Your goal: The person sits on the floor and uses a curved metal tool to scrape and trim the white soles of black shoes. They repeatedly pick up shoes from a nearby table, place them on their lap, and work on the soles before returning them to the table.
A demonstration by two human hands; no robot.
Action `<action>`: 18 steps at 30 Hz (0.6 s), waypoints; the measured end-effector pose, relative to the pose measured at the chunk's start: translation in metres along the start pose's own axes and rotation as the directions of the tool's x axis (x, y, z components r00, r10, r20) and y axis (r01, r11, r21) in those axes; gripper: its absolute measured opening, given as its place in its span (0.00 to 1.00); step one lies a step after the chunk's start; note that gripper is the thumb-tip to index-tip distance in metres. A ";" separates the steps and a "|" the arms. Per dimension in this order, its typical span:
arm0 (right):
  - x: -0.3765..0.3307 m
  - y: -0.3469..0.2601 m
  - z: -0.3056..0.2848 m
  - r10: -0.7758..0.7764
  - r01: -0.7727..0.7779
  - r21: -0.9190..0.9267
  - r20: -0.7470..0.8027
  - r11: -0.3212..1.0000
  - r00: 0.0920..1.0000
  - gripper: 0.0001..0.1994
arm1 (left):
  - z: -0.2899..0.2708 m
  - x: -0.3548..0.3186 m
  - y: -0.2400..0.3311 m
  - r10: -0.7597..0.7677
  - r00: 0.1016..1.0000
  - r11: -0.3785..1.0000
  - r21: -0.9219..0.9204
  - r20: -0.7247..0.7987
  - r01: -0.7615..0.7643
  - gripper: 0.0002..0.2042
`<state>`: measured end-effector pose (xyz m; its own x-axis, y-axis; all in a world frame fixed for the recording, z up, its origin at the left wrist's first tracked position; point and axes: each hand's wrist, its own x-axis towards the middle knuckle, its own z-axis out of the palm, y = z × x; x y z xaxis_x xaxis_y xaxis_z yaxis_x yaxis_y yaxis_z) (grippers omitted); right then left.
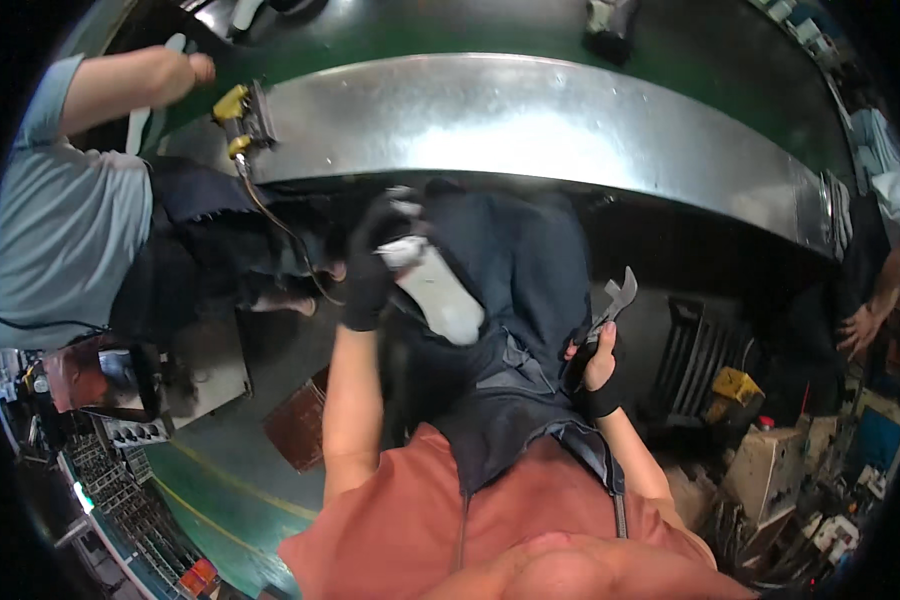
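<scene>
Beside a steel-edged worktop, a person in a rust-red top holds a white, insole-shaped piece in the black-gloved left hand, the fingers wrapped around the end nearer the worktop; the piece slants on the person's side of the worktop's edge. The right hand, set farther back from the worktop, grips steel lasting pincers, hooked head uppermost. At the worktop's left end rests a yellow pneumatic tool, near a co-worker's outstretched arm.
</scene>
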<state>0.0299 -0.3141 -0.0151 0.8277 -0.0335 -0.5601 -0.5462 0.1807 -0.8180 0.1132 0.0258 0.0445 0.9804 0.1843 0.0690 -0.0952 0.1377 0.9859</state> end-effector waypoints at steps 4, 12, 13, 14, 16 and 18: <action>-0.055 -0.032 -0.010 0.018 0.028 -0.223 0.201 0.974 0.979 0.31 | 0.070 -0.029 -0.021 -0.023 0.977 0.992 0.123 0.213 -0.004 0.11; -0.060 -0.033 0.024 0.040 0.016 -0.110 0.489 0.994 0.871 0.24 | 0.132 -0.008 -0.032 -0.252 0.875 0.909 -0.210 0.414 0.361 0.32; -0.051 -0.037 0.036 -0.032 0.047 -0.019 0.498 0.999 0.867 0.24 | 0.141 -0.006 -0.026 -0.283 0.866 0.884 -0.237 0.413 0.402 0.30; -0.041 -0.042 0.040 0.024 -0.064 0.057 0.533 0.996 0.846 0.24 | 0.150 -0.004 -0.028 -0.273 0.877 0.892 -0.239 0.396 0.385 0.29; -0.034 -0.051 0.049 0.030 -0.217 0.272 0.558 0.938 0.829 0.26 | 0.154 0.001 -0.028 -0.269 0.881 0.887 -0.255 0.389 0.384 0.27; -0.050 -0.076 0.057 0.202 -0.436 0.466 0.471 0.770 0.859 0.27 | 0.153 0.003 -0.026 -0.276 0.865 0.860 -0.294 0.418 0.416 0.26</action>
<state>0.0375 -0.2705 0.0826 0.6612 0.4704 -0.5844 -0.7217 0.6115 -0.3244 0.1450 -0.1258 0.0427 0.9468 -0.2855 -0.1484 0.2757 0.4817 0.8318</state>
